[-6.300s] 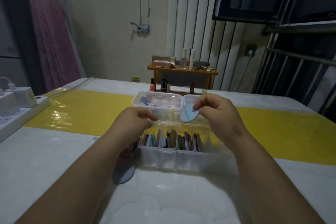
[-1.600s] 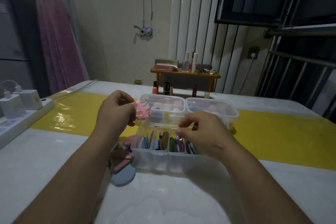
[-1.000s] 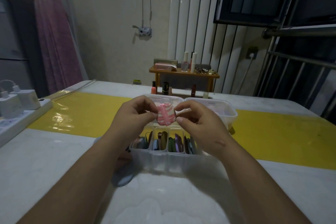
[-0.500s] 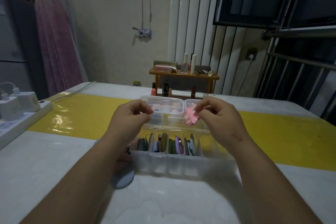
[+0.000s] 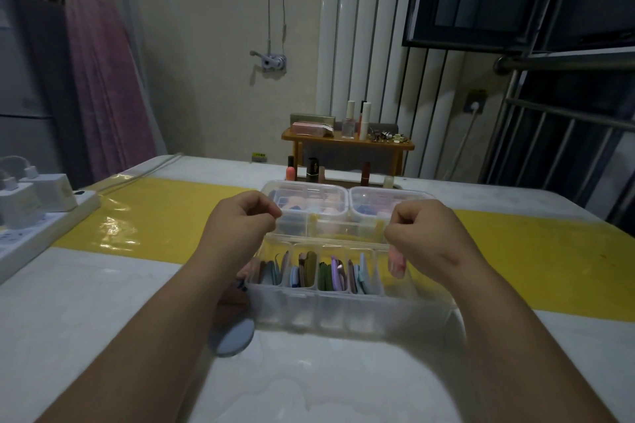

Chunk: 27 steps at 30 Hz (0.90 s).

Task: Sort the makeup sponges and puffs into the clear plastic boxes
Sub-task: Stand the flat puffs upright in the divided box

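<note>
A long clear divided box (image 5: 343,307) stands on the table in front of me, with several coloured puffs (image 5: 330,273) on edge in its compartments. My right hand (image 5: 424,232) pinches the top of a pink striped puff (image 5: 397,263), which hangs down into the box's rightmost compartment. Left of it, my left hand (image 5: 244,227) hovers over the box's left end with curled fingers and nothing visible in it. Behind stand two clear boxes (image 5: 304,191) (image 5: 390,195) holding sponges. Loose puffs lie left of the divided box: a blue round one (image 5: 231,340) and a reddish one (image 5: 233,299), partly hidden by my left forearm.
A white power strip with chargers (image 5: 37,213) lies along the table's left edge. A small wooden shelf (image 5: 347,142) with cosmetics stands at the far side, with lipsticks and bottles (image 5: 311,170) under it. A yellow strip (image 5: 154,216) crosses the table.
My left hand passed the pink puff to my right hand. The right hand then carried it right and down into the divided box's rightmost compartment. The left hand stayed near the box's left end.
</note>
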{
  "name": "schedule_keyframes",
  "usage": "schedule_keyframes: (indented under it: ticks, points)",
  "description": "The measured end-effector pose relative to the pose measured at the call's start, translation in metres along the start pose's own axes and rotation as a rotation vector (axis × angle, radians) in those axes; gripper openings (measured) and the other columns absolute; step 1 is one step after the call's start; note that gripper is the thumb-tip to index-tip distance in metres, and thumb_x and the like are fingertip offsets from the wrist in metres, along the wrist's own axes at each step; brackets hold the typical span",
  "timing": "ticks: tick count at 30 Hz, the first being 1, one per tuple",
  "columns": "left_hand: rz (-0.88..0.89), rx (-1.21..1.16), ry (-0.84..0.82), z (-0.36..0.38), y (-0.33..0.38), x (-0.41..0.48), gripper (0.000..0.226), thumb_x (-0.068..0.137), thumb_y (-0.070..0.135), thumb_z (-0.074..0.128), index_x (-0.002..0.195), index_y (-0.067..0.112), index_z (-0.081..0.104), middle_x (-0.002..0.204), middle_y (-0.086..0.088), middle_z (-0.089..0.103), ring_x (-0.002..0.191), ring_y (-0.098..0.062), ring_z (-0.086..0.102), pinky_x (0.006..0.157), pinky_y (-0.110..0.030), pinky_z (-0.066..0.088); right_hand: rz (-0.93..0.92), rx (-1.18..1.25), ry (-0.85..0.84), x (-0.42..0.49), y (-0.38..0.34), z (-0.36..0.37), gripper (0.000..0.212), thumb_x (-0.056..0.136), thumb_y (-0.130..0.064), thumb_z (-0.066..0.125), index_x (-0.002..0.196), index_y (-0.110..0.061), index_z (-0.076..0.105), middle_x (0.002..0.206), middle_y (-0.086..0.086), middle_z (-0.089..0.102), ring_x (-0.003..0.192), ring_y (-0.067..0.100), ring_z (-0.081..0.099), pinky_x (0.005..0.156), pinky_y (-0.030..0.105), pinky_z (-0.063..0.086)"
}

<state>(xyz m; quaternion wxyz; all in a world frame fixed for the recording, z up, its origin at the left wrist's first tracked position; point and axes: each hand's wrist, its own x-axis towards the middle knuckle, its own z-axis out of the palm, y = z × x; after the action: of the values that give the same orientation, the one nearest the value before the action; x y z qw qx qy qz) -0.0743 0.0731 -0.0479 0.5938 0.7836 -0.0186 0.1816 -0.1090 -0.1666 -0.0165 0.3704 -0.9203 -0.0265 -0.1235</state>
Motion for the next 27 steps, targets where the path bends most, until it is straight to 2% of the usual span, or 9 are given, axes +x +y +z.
schedule_keyframes:
  ticks: [5,9,13,16,20,23,27]
  points:
    - [-0.013,-0.009,-0.003,-0.0001,0.0001,0.0012,0.026,0.079,-0.009,0.059,0.069,0.014,0.068,0.072,-0.004,0.065,0.062,-0.019,0.050,0.059,-0.028,0.041,0.038,-0.112,-0.114,0.0016,-0.0016,0.0029,0.017,0.077,-0.013,0.054,0.063,-0.014,0.065,0.052,-0.003,0.066,0.058,0.012,0.061,0.069,0.040,0.057]
    - [-0.026,-0.007,-0.008,-0.0005,0.0016,-0.0001,0.024,0.079,-0.009,0.058,0.072,0.012,0.068,0.068,-0.003,0.063,0.041,-0.006,0.040,0.047,-0.023,0.034,0.020,-0.172,-0.152,0.0021,-0.0003,0.0045,0.008,0.069,-0.021,0.056,0.067,-0.018,0.063,0.059,0.000,0.067,0.067,0.021,0.066,0.072,0.047,0.058]
    - [-0.022,-0.011,0.000,0.0000,0.0035,-0.0015,0.026,0.079,-0.008,0.058,0.070,0.014,0.068,0.070,-0.003,0.064,0.048,-0.011,0.041,0.051,-0.024,0.035,0.018,-0.230,-0.186,0.0019,0.0011,0.0057,0.007,0.070,-0.017,0.055,0.068,-0.022,0.060,0.065,-0.002,0.068,0.074,0.022,0.065,0.072,0.044,0.057]
    - [-0.019,-0.002,-0.008,0.0001,0.0051,-0.0031,0.025,0.080,-0.008,0.058,0.071,0.013,0.068,0.070,-0.003,0.063,0.048,-0.009,0.042,0.051,-0.025,0.035,0.021,-0.264,-0.185,0.0030,0.0030,0.0071,0.011,0.070,-0.016,0.056,0.065,-0.024,0.060,0.068,-0.004,0.065,0.074,0.020,0.062,0.073,0.045,0.059]
    - [-0.022,0.001,-0.020,-0.0016,0.0038,-0.0028,0.024,0.080,-0.008,0.058,0.072,0.013,0.068,0.071,-0.005,0.064,0.049,-0.012,0.043,0.052,-0.025,0.037,0.055,-0.226,-0.206,0.0044,0.0037,0.0090,0.012,0.072,-0.014,0.058,0.067,-0.024,0.063,0.070,-0.004,0.068,0.077,0.020,0.067,0.076,0.046,0.060]
    - [-0.025,0.008,-0.012,-0.0029,0.0020,-0.0002,0.026,0.078,-0.009,0.058,0.071,0.014,0.069,0.072,-0.005,0.066,0.057,-0.018,0.047,0.059,-0.028,0.040,0.041,-0.220,-0.195,0.0048,0.0045,0.0095,0.010,0.071,-0.016,0.057,0.067,-0.023,0.063,0.071,-0.004,0.069,0.077,0.020,0.066,0.076,0.046,0.060]
    - [-0.056,0.050,0.008,-0.0082,0.0009,0.0027,0.027,0.079,-0.010,0.055,0.071,0.013,0.068,0.077,-0.006,0.066,0.063,-0.018,0.051,0.057,-0.027,0.039,0.001,-0.213,-0.148,0.0045,0.0046,0.0104,0.011,0.076,-0.019,0.058,0.068,-0.023,0.063,0.069,-0.005,0.065,0.073,0.018,0.062,0.074,0.044,0.058]
